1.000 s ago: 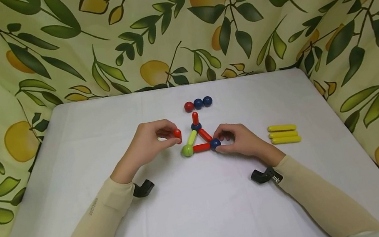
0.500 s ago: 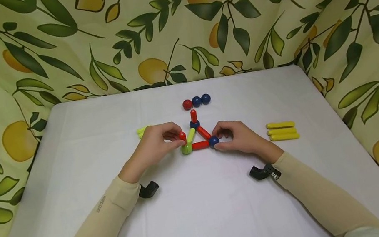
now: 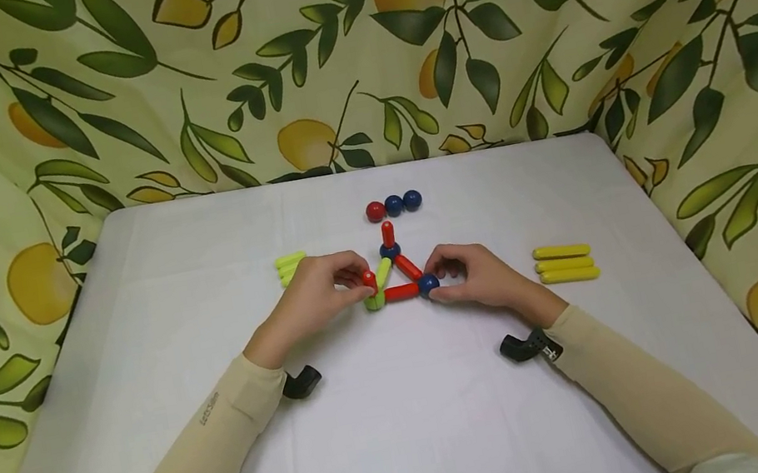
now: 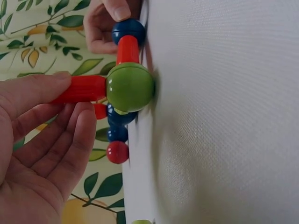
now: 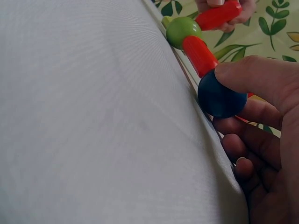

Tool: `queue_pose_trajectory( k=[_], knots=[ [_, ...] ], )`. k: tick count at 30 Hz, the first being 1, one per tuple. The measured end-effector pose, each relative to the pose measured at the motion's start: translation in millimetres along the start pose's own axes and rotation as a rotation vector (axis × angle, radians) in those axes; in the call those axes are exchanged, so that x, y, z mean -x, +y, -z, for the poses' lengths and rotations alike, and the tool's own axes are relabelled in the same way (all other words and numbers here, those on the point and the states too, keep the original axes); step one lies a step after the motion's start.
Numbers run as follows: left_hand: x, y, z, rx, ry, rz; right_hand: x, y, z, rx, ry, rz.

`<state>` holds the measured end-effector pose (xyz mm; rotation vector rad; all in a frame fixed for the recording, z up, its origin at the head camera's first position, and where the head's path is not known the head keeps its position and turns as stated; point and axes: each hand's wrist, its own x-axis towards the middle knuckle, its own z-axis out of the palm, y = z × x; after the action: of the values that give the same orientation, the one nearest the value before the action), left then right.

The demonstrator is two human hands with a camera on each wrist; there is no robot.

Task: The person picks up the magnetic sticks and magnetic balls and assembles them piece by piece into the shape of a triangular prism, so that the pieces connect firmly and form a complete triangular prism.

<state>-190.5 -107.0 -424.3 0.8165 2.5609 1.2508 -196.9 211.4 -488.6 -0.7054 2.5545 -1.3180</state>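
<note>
A triangle of rods and balls lies on the white table, with a green ball (image 4: pixel 130 87) at its left corner and blue balls at the other two. My left hand (image 3: pixel 319 296) pinches a red rod (image 4: pixel 83 88) between thumb and fingers; the rod stands upright, its lower end against the top of the green ball. At the right corner, my right hand (image 3: pixel 479 276) pinches a blue ball (image 5: pixel 221 94) between thumb and fingers. A red rod (image 3: pixel 402 292) joins these two corners. Another red rod (image 3: pixel 388 233) stands up from the far blue ball (image 3: pixel 390 251).
Behind the triangle sit a loose red ball (image 3: pixel 375 211) and two blue balls (image 3: pixel 403 202) in a row. Several yellow rods (image 3: pixel 565 264) lie at the right. Light green rods (image 3: pixel 290 266) lie behind my left hand, partly covered by it. A patterned curtain (image 3: pixel 315 45) surrounds the table.
My left hand has moved right with the red rod and brought it upright onto the green ball. The light green rods have come into view behind it. My right hand stays on the blue ball.
</note>
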Motion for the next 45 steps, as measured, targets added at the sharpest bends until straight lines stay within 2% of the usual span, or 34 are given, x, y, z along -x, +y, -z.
queue_pose_trajectory(
  k=[7,10,13,19,22,24,27,31,34,38,45],
  knots=[
    [0.9,1.7,-1.6,-0.003,0.006,-0.014,1.3,-1,0,0.002,-0.001,-0.002],
    [1.6,2.1,2.9,-0.018,-0.006,-0.004,1.0,0,0,-0.001,0.001,-0.001],
    [3.6,0.8,17.9,-0.050,0.011,0.011,0.4,0,0,-0.004,-0.003,0.002],
    [14.4,-10.7,65.8,-0.180,0.141,0.065,-0.4,-1,-1,-0.008,-0.010,-0.001],
    [19.7,-16.5,80.4,-0.247,0.140,0.091,-0.4,-1,-1,-0.008,-0.006,0.001],
    [21.7,-19.3,83.8,-0.279,0.115,0.103,-0.4,-1,-1,-0.009,-0.003,0.009],
    [20.1,-22.0,80.7,-0.314,0.069,0.110,-0.9,-2,0,-0.007,0.001,0.009],
    [17.4,-26.9,69.1,-0.363,0.008,0.101,-0.9,-1,0,-0.004,-0.005,-0.004],
    [16.5,-30.2,61.7,-0.439,-0.041,0.081,-0.7,-1,0,-0.004,-0.007,-0.005],
    [17.5,-30.4,54.7,-0.535,-0.071,0.068,-0.3,-2,0,0.003,-0.003,0.000],
    [18.9,-26.3,49.0,-0.518,-0.104,0.089,0.3,-3,1,0.009,-0.008,-0.004]
  ],
)
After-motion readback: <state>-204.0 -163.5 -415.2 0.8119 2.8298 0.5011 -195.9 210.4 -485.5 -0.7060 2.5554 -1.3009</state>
